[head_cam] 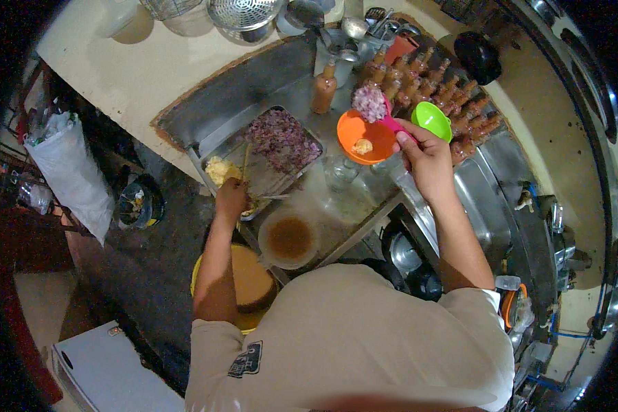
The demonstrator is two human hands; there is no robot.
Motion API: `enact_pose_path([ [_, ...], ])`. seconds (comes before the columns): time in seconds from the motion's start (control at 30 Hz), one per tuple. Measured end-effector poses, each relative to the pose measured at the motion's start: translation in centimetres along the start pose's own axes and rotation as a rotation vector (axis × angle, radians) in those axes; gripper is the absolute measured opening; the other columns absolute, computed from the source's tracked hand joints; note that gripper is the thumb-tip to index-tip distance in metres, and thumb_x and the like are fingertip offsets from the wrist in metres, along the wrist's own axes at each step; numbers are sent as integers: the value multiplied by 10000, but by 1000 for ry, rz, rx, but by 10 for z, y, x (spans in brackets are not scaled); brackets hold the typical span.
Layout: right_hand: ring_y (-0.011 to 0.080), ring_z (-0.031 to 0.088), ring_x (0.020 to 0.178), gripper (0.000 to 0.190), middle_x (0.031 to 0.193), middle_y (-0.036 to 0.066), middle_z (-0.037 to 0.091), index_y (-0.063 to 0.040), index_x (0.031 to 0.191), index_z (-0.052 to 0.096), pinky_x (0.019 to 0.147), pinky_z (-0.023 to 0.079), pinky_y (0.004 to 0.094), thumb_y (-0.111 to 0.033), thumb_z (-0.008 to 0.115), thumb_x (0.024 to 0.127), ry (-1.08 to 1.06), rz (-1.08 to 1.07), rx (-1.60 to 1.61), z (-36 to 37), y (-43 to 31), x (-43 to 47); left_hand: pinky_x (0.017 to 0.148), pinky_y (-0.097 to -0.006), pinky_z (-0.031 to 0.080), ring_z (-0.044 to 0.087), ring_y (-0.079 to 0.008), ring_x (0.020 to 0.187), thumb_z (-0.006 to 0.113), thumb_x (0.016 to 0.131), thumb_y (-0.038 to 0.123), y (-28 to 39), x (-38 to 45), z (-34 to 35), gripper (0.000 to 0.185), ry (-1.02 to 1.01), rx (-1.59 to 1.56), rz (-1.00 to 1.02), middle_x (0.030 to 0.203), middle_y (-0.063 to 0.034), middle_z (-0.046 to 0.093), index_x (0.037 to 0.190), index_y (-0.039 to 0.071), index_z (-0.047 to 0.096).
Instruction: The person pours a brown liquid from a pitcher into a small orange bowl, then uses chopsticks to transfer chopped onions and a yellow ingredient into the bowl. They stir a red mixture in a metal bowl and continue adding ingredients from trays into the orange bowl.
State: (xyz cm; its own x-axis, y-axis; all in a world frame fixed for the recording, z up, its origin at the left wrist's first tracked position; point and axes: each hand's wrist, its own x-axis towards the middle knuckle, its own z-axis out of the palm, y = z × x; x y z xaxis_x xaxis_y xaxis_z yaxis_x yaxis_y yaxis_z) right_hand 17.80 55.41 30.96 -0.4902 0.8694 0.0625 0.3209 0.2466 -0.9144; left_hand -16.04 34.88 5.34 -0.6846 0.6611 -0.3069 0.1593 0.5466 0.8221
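Observation:
My right hand [427,159] grips a pink scoop [391,123] heaped with chopped red onion [369,103]. The scoop is above the rim of an orange bowl or funnel [347,135], which holds a small clump of pale minced garlic [362,147]. Close by is a bright green bowl or funnel [432,119]. My left hand [232,198] is bunched at the near-left edge of a metal tray [273,183], beside a pile of minced garlic [220,170]. A slim stick [246,159] and a metal handle [273,197] meet the hand; its grip is hidden. More chopped purple onion [283,136] covers the tray's far side.
Several filled bottles [432,87] crowd the right; one bottle [324,90] stands apart. Clear glassware [342,172] is below the orange piece. A bowl of brown liquid [290,239] sits at the counter's near edge, with a yellow-rimmed tub [250,278] below. Ladles [355,28] stand behind.

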Motion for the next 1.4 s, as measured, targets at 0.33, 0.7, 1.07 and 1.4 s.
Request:
enact_pose_path([
  [0.33,349,619,821,481,888,150,591,-99,1240,686,747,507,448,60,629,790,117,-495,-812,-4,42,-6,487,-355,540,664,-231,551,572,976,173,20,-3,8,267,-83,-133,-82,727,-146,677,1131,-42,600],
  [0.7,341,674,956,289,1031,204,695,-24,1243,654,866,527,400,-76,598,964,230,-489,-479,7,23,-12,714,-446,558,687,-365,829,553,942,202,8,4,7,308,-170,402,289,1015,-207,698,1188,29,618],
  [1.07,415,621,892,288,957,233,643,17,1213,615,795,492,478,-48,534,944,-208,-525,-423,140,46,-8,771,-485,554,698,-385,817,501,939,201,-41,45,24,275,-99,678,235,889,-225,706,1038,2,663],
  [1.4,453,630,1026,348,1104,276,654,51,1184,591,930,488,544,-96,561,870,-290,-423,-574,260,181,88,790,-450,567,702,-368,816,571,857,213,-75,90,42,289,135,727,400,907,-264,694,1008,-3,690],
])
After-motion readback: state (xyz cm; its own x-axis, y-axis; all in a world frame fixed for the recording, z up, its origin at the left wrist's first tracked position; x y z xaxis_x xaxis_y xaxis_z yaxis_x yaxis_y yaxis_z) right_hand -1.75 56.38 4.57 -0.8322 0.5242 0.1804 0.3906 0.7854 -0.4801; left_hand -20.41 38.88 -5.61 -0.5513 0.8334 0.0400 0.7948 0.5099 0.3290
